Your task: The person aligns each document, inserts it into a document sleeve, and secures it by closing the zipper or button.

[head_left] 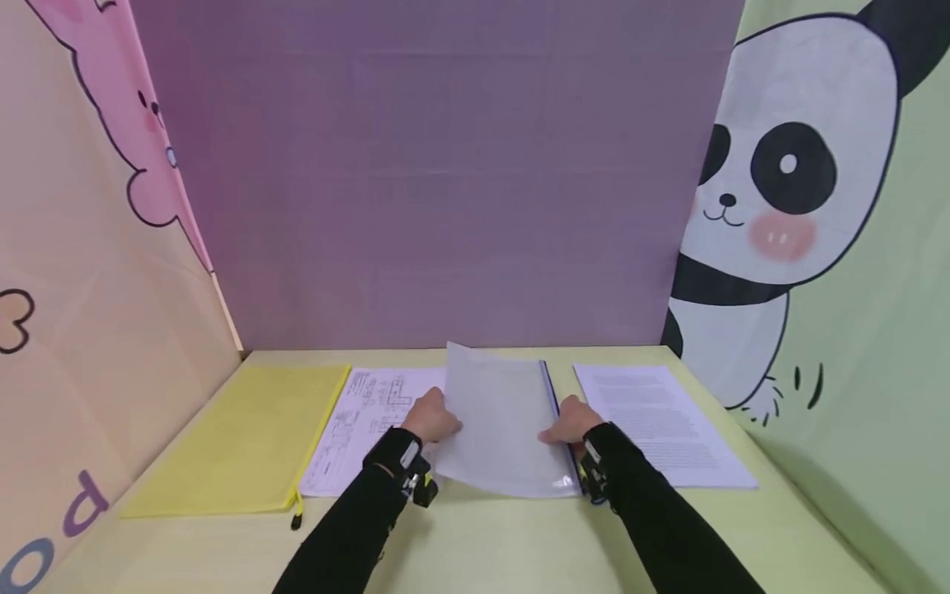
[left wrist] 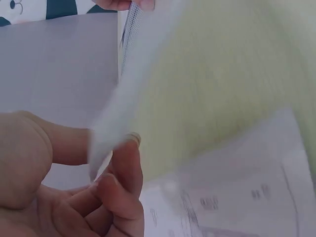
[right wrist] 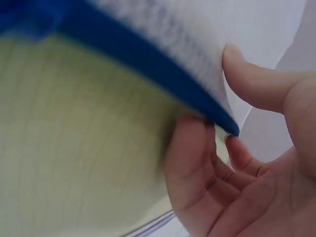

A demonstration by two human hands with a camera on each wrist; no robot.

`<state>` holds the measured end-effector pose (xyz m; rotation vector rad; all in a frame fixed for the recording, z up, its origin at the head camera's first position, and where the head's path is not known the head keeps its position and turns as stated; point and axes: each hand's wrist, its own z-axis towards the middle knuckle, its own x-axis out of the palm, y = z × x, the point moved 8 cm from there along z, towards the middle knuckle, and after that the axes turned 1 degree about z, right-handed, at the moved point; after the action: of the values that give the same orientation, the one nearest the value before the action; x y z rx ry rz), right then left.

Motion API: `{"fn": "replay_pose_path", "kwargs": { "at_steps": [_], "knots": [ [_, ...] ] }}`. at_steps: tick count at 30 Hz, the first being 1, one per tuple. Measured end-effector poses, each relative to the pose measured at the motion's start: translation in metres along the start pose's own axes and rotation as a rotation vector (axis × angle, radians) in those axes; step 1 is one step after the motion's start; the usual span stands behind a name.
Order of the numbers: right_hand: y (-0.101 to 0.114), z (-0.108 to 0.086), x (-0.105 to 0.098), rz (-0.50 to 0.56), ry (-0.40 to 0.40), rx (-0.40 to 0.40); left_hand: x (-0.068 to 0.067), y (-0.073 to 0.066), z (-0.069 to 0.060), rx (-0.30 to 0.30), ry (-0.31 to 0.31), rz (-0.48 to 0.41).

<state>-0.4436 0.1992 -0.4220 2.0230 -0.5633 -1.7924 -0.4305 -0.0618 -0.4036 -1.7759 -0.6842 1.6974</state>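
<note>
A whitish document pouch [head_left: 493, 421] with a blue zip edge [right wrist: 148, 59] is lifted off the table between my hands. My left hand [head_left: 432, 415] pinches its left edge between thumb and fingertips, as the left wrist view shows. On the right side, my right hand [head_left: 571, 421] grips the blue-edged side, thumb on the mesh face [right wrist: 197, 54] and fingers curled beneath. Beside my left hand lies a white sheet with line drawings [head_left: 356, 429], partly covered by the pouch and the hand. To the right of my right hand is a printed text sheet [head_left: 660, 425].
A yellow zip pouch [head_left: 237, 445] lies flat at the table's left, its zip pull [head_left: 297, 516] hanging toward the front. The pale wooden table [head_left: 475, 544] ends at a purple backdrop [head_left: 460, 181]. Printed cloth walls stand on both sides, a panda [head_left: 787, 239] on the right one.
</note>
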Motion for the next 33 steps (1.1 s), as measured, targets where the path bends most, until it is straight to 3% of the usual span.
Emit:
{"fn": "replay_pose_path", "kwargs": {
  "at_steps": [4,8,12,16,20,24,29,33],
  "knots": [
    [0.014,0.000,0.008,0.034,0.022,-0.025,-0.012,0.018,-0.001,-0.051,0.022,0.055],
    [0.028,-0.003,0.013,-0.005,0.002,-0.077,-0.019,0.036,0.000,-0.093,0.046,0.093],
    [0.039,-0.005,0.020,-0.025,-0.010,-0.122,-0.022,0.048,-0.004,-0.106,0.066,0.138],
    [0.044,-0.006,0.028,-0.026,-0.014,-0.121,-0.024,0.054,-0.008,-0.094,0.054,0.247],
    [0.051,-0.006,0.031,-0.021,-0.031,-0.124,-0.023,0.050,-0.011,-0.089,0.019,0.414],
    [0.058,-0.009,0.034,-0.001,-0.032,-0.159,-0.012,0.039,-0.014,-0.072,0.019,0.549],
    [0.059,-0.016,0.038,0.021,-0.034,-0.172,0.010,0.013,-0.030,0.036,0.106,0.559],
    [0.059,-0.022,0.044,0.079,-0.008,-0.169,0.025,0.001,-0.045,0.072,0.178,0.560]
  ]
}}
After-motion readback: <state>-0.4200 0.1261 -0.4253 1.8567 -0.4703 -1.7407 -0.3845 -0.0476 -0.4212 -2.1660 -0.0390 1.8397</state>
